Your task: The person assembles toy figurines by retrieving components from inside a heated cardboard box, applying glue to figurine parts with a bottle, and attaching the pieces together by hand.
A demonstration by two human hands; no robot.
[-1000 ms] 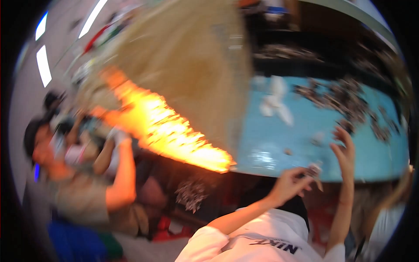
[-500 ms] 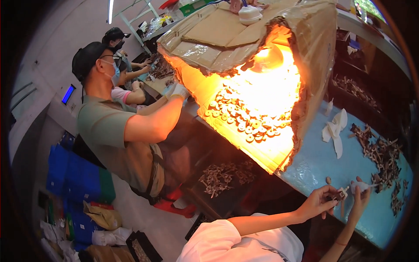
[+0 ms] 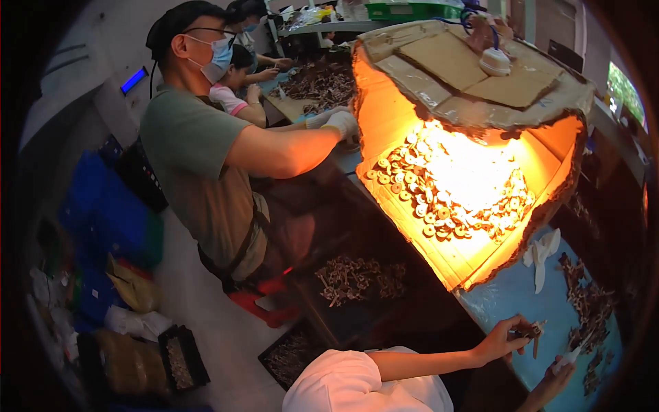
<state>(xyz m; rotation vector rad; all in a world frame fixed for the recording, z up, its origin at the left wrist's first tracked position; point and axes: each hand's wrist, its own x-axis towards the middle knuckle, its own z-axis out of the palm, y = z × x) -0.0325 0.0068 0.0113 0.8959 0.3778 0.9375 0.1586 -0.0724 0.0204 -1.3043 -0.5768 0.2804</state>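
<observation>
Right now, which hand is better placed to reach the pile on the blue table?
Probably the right hand: nearer the brown pile, though holding a white bottle; the left hand holds a small part.

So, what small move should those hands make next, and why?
Perhaps bring the small white bottle in the right hand nearer the small brown part in the left hand: both are already in hand, with a gap between them.

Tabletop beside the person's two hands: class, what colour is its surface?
Light blue; the tabletop shows best in the head view, the only one given.
</observation>
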